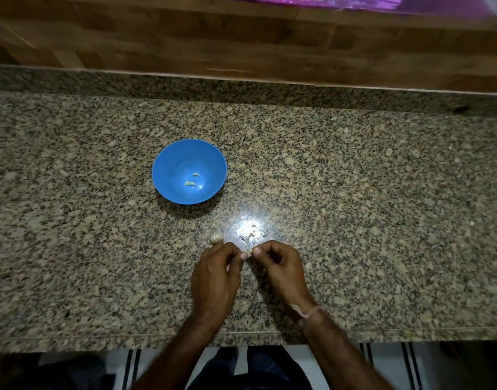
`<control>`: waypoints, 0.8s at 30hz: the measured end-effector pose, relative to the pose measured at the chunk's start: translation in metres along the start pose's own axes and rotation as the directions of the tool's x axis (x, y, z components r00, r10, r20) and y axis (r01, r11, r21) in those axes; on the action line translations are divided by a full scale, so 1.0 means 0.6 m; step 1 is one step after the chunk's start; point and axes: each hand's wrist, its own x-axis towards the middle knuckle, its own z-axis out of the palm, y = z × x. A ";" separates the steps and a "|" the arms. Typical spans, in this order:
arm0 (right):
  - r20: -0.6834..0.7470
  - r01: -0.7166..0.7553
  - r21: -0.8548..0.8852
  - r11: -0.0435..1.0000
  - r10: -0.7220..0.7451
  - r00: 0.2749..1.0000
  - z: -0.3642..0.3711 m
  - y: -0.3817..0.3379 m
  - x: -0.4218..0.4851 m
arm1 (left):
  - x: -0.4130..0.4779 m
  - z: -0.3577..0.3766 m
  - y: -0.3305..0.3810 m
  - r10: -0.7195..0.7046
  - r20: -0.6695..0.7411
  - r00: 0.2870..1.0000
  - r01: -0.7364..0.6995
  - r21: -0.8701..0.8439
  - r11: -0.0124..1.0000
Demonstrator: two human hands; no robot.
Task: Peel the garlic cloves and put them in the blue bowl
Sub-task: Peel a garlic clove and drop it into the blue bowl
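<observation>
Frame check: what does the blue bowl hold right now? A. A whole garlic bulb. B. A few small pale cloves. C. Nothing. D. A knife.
B: a few peeled cloves lie on the bottom of the blue bowl; the garlic bulb sits outside it on the counter, by the left hand, which pinches another clove with the right hand.

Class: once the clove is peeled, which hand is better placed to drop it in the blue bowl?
Probably the left hand: it lies nearer the blue bowl; both hands pinch the clove. The right hand would reach across.
</observation>
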 end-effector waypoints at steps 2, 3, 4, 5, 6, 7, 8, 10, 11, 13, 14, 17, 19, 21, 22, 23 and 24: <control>-0.016 0.002 -0.024 1.000 -0.003 1.000 0.000 0.001 -0.001 | 0.000 -0.001 -0.002 -0.011 -0.010 1.000 0.011 0.001 1.000; -0.021 0.005 -0.028 1.000 -0.005 1.000 -0.001 0.002 -0.001 | 0.000 -0.001 -0.003 -0.006 -0.015 1.000 0.006 -0.002 1.000; -0.022 0.004 -0.021 1.000 -0.004 1.000 -0.002 0.002 -0.001 | -0.001 -0.002 -0.002 0.008 -0.015 1.000 -0.008 -0.006 1.000; -0.017 -0.001 -0.008 1.000 0.001 1.000 -0.002 0.002 -0.002 | -0.001 -0.002 -0.003 0.038 -0.012 0.999 -0.038 -0.036 0.999; -0.005 -0.009 0.005 1.000 0.009 1.000 -0.002 0.001 -0.003 | -0.002 -0.002 0.000 0.057 0.000 0.998 -0.057 -0.064 0.996; 0.011 -0.020 0.018 1.000 0.020 1.000 0.000 0.002 -0.004 | -0.003 -0.001 0.001 0.084 0.011 0.996 -0.082 -0.092 0.992; 0.028 -0.030 0.028 0.999 0.029 0.999 0.002 0.002 -0.004 | -0.003 -0.002 0.003 0.103 0.013 0.995 -0.102 -0.087 0.991; 0.047 -0.037 0.017 0.999 0.037 0.998 0.007 0.004 -0.005 | -0.004 -0.003 0.006 0.113 0.007 0.994 -0.112 -0.044 0.993; 0.046 -0.035 0.003 0.999 0.035 0.998 0.009 0.004 -0.005 | -0.003 -0.004 0.005 0.101 -0.001 0.995 -0.101 -0.021 0.995; 0.034 -0.017 -0.027 0.999 0.018 0.999 0.008 0.007 -0.004 | -0.003 -0.008 0.001 0.060 -0.026 0.998 -0.060 0.013 0.998; 0.026 -0.003 -0.046 0.999 0.004 1.000 0.005 0.010 -0.003 | -0.004 -0.012 -0.001 0.033 -0.039 0.999 -0.032 0.021 0.999; 0.000 0.044 -0.130 0.991 -0.045 0.999 -0.002 0.020 -0.004 | -0.005 -0.028 -0.034 -0.043 -0.127 0.991 0.046 0.014 0.999; 0.002 0.076 -0.197 0.978 -0.077 0.997 -0.004 0.025 -0.005 | -0.005 -0.044 -0.065 -0.090 -0.168 0.982 0.090 -0.002 0.996; 0.014 0.109 -0.260 0.959 -0.109 0.994 -0.002 0.027 -0.006 | -0.008 -0.053 -0.091 -0.104 -0.183 0.978 0.106 0.005 0.994; 0.018 0.122 -0.275 0.954 -0.122 0.992 -0.002 0.026 -0.008 | -0.009 -0.053 -0.098 -0.112 -0.179 0.977 0.114 0.003 0.993; 0.021 0.134 -0.282 0.950 -0.133 0.991 -0.002 0.024 -0.009 | -0.012 -0.052 -0.102 -0.120 -0.179 0.977 0.120 -0.010 0.993; 0.019 0.137 -0.279 0.951 -0.138 0.990 -0.003 0.022 -0.012 | -0.016 -0.052 -0.100 -0.129 -0.180 0.975 0.125 -0.029 0.992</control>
